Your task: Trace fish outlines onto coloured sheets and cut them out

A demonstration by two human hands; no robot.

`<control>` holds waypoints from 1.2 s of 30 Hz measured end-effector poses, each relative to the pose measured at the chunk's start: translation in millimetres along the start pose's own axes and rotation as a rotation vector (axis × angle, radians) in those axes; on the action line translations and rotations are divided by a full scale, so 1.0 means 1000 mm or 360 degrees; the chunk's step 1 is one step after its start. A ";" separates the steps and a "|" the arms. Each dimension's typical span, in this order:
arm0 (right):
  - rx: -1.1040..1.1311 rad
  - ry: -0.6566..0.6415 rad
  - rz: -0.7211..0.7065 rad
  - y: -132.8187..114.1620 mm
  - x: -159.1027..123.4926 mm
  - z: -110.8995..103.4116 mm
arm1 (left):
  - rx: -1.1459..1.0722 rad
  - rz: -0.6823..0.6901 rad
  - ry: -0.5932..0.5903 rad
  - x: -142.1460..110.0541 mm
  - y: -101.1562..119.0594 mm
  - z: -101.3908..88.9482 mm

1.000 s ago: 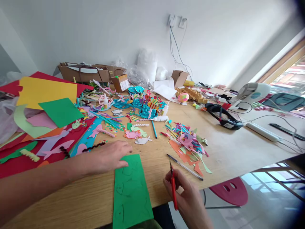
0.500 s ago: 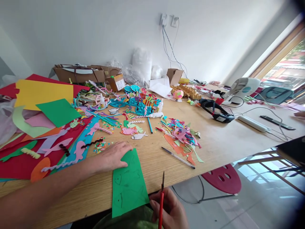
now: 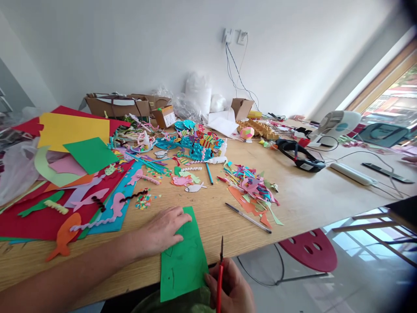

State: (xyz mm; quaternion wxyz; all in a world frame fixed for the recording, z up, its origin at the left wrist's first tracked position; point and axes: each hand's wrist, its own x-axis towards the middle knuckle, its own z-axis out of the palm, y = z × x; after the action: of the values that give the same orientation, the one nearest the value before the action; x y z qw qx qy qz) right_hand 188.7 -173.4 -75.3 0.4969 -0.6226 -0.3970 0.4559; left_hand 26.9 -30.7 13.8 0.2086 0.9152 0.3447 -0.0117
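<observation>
Grn paper [image 3: 185, 265]; under L hand [image 3: 163, 231]

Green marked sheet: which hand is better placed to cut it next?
Likely the right hand: it holds red scissors beside the green sheet; the left hand overlaps its far end.

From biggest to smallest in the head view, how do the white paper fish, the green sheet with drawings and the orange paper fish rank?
1. Green sheet, partly covered by the left hand
2. Orange paper fish
3. White paper fish; it lies farther back, so true size is unsure.
</observation>
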 end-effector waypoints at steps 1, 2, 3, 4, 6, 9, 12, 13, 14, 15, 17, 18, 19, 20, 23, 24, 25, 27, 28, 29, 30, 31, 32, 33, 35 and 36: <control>-0.0070 0.0003 -0.0035 -0.001 -0.001 -0.002 | -0.0029 0.0015 0.0014 -0.001 0.000 -0.001; -0.0164 0.0014 -0.0089 -0.004 -0.001 -0.005 | -0.0062 0.0022 0.0050 -0.001 -0.002 -0.002; -0.0285 0.0024 -0.0162 -0.009 0.000 -0.010 | -0.0100 0.0025 0.0105 0.000 -0.006 -0.003; -0.0437 0.0032 -0.0256 -0.017 0.002 -0.017 | -0.0148 0.0016 0.0175 0.000 -0.010 -0.004; -0.0810 -0.0038 -0.0460 -0.039 0.008 -0.032 | -0.0317 -0.0048 0.0298 0.004 -0.022 -0.006; -0.1264 -0.0198 -0.0763 -0.082 0.023 -0.056 | -0.0848 -0.0177 0.0323 0.012 -0.037 -0.004; -0.1512 -0.0284 -0.0939 -0.119 0.039 -0.072 | -0.1430 -0.0198 0.0253 0.018 -0.038 -0.002; -0.1551 -0.0330 -0.0989 -0.128 0.043 -0.075 | -0.1612 -0.0203 0.0223 0.018 -0.035 -0.002; -0.1550 -0.0376 -0.1036 -0.135 0.048 -0.077 | -0.1796 -0.0207 0.0193 0.017 -0.031 -0.003; -0.1539 -0.0398 -0.1027 -0.141 0.052 -0.078 | -0.1977 -0.0202 0.0161 0.015 -0.027 -0.004; -0.1445 -0.0395 -0.0981 -0.148 0.060 -0.079 | -0.2299 -0.0177 0.0097 0.010 -0.020 -0.007; -0.1380 -0.0362 -0.0948 -0.150 0.064 -0.079 | -0.2422 -0.0165 0.0061 0.007 -0.017 -0.009; -0.1304 -0.0331 -0.0924 -0.152 0.068 -0.079 | -0.2512 -0.0160 0.0023 0.004 -0.015 -0.010; -0.1218 -0.0310 -0.0902 -0.153 0.072 -0.078 | -0.2570 -0.0169 -0.0016 0.000 -0.013 -0.012; -0.0923 -0.0363 -0.0850 -0.154 0.082 -0.076 | -0.2655 -0.0208 -0.0089 -0.010 -0.009 -0.014; -0.0824 -0.0384 -0.0827 -0.154 0.086 -0.074 | -0.2677 -0.0219 -0.0096 -0.013 -0.007 -0.014; -0.0732 -0.0389 -0.0801 -0.154 0.089 -0.072 | -0.2694 -0.0230 -0.0094 -0.016 -0.005 -0.014; -0.0566 -0.0357 -0.0739 -0.155 0.094 -0.066 | -0.2692 -0.0243 -0.0061 -0.020 0.001 -0.011; -0.0488 -0.0333 -0.0707 -0.155 0.097 -0.063 | -0.2668 -0.0245 -0.0023 -0.021 0.005 -0.009; -0.0419 -0.0308 -0.0677 -0.156 0.099 -0.060 | -0.2636 -0.0247 0.0032 -0.022 0.008 -0.007; -0.0361 -0.0283 -0.0652 -0.156 0.100 -0.057 | -0.2604 -0.0255 0.0111 -0.022 0.011 -0.005; -0.0314 -0.0257 -0.0634 -0.156 0.101 -0.056 | -0.2570 -0.0272 0.0203 -0.022 0.014 -0.003; -0.0278 -0.0228 -0.0626 -0.156 0.101 -0.055 | -0.2538 -0.0291 0.0303 -0.022 0.017 -0.001; -0.0251 -0.0192 -0.0626 -0.155 0.100 -0.057 | -0.2508 -0.0309 0.0405 -0.021 0.020 0.000; -0.0238 -0.0089 -0.0642 -0.150 0.093 -0.064 | -0.2470 -0.0337 0.0600 -0.020 0.023 -0.001; -0.0252 -0.0037 -0.0653 -0.147 0.087 -0.070 | -0.2466 -0.0341 0.0693 -0.019 0.023 -0.002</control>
State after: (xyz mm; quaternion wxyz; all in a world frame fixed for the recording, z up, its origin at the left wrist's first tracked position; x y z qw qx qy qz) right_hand 272.8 -81.0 59.8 0.5242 -0.5605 -0.5556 0.3199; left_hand 27.1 -57.5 27.6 0.7090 0.4547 0.3735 0.3887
